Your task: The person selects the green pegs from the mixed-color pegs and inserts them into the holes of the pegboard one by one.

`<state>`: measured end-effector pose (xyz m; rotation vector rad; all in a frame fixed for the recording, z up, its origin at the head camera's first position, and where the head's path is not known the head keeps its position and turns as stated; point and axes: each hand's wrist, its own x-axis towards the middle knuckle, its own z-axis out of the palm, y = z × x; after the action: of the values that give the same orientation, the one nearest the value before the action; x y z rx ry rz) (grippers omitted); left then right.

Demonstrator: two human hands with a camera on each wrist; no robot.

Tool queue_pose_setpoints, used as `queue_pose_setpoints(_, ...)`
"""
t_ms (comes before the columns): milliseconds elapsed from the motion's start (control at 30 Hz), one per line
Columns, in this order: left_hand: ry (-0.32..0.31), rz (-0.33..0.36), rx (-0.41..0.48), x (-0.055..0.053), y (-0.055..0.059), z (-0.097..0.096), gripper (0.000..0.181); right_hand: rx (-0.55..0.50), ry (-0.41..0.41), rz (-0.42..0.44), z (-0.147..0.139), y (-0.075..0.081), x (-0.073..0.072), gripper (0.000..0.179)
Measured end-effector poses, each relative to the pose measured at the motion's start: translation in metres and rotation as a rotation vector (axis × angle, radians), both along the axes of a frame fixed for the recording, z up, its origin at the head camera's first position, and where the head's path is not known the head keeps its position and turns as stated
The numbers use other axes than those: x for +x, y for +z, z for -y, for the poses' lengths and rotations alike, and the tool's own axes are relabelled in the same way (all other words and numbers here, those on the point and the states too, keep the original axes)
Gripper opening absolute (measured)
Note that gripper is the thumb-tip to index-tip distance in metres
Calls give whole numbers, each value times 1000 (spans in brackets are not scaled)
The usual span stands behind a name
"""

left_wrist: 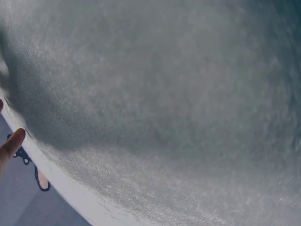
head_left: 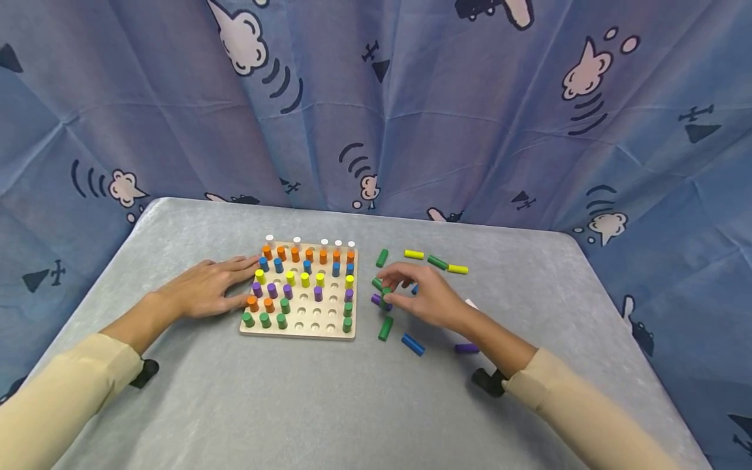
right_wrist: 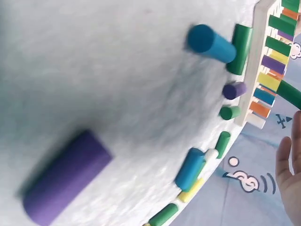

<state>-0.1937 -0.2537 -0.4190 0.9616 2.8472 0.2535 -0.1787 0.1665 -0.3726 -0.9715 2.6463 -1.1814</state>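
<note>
A wooden peg board [head_left: 326, 329] lies on the table with rows of coloured pegs standing in its holes. My left hand [head_left: 208, 287] rests at the board's left edge, fingers extended, the fingertips right at its side. Beyond the board's right side, my right hand [head_left: 431, 297] pinches a green peg [head_left: 386, 294] between thumb and fingers, above the loose pegs. The same green peg [right_wrist: 289, 95] shows by the fingers in the right wrist view. Several holes in the front right part of the board have no peg.
Loose pegs lie right of the board: a green peg [head_left: 385, 328], a blue peg [head_left: 413, 344], a purple peg [head_left: 467, 348], a yellow peg [head_left: 414, 254] and others, some partly hidden beneath my right hand. A patterned blue curtain [head_left: 376, 117] hangs behind the grey table [head_left: 294, 405].
</note>
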Motion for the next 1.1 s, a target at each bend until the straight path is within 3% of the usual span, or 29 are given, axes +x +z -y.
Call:
queue_pose_setpoints(233,5,11,-13,-1,-1,0,70,-13,-2,-29,21,5,-3,35)
queue_pose_setpoints(500,11,19,-9,-1,-1,0,70,-20,52,-33,46,9,-5,33)
queue_pose_setpoints(1100,-2,-13,-25,-3,1,-1,68,12,104,9,75,-9,-2,31)
